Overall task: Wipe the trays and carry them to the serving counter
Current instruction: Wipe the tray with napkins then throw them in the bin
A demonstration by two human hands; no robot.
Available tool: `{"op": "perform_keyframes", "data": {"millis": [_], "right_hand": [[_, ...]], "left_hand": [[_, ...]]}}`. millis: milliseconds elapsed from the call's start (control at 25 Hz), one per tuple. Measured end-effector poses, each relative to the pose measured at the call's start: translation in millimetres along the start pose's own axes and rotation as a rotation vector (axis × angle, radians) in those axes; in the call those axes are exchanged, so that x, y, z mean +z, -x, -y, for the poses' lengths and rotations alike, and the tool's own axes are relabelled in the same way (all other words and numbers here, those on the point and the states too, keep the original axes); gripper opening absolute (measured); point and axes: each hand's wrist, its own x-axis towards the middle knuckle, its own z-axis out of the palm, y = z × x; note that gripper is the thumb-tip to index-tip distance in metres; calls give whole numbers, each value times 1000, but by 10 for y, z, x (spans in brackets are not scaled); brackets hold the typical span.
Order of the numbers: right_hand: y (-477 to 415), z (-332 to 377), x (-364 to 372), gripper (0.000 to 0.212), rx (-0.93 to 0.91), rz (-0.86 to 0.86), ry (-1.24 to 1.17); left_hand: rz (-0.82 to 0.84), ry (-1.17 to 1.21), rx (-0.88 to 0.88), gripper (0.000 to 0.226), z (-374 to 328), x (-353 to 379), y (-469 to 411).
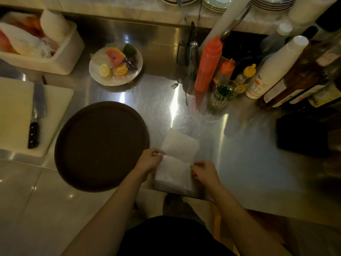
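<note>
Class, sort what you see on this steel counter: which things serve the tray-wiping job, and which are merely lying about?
For the job:
round dark brown tray
white folded cloth, held by left hand and right hand

Lying about:
plate of wrapped cut fruit
steel cleaver on white cutting board
red squeeze bottle

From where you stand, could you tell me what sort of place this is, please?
Most likely a restaurant or café kitchen prep station: a steel counter with sauce bottles, stacked plates on the shelf behind, and a round serving tray beside a cutting board.
</note>
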Motion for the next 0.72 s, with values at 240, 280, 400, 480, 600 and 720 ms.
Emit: {"op": "perform_keyframes", "data": {"millis": [240,280,400,480,600,720], "right_hand": [[188,291,160,4,-53,77,-190],[242,360,206,7,-76,91,-217],[478,557,386,17,-181,160,-222],[658,667,533,18,-250,189,-200],[940,825,865,18,-345,225,-141],[1216,935,1258,16,-442,325,-60]], "left_hand": [[0,296,8,20,39,-392,278],[-7,338,10,20,56,-486,332],[14,418,15,17,193,-820,529],[51,467,36,17,345,-1040,678],[19,524,76,19,662,-1385,929],[-51,625,111,16,1056,-1734,1184]]}}
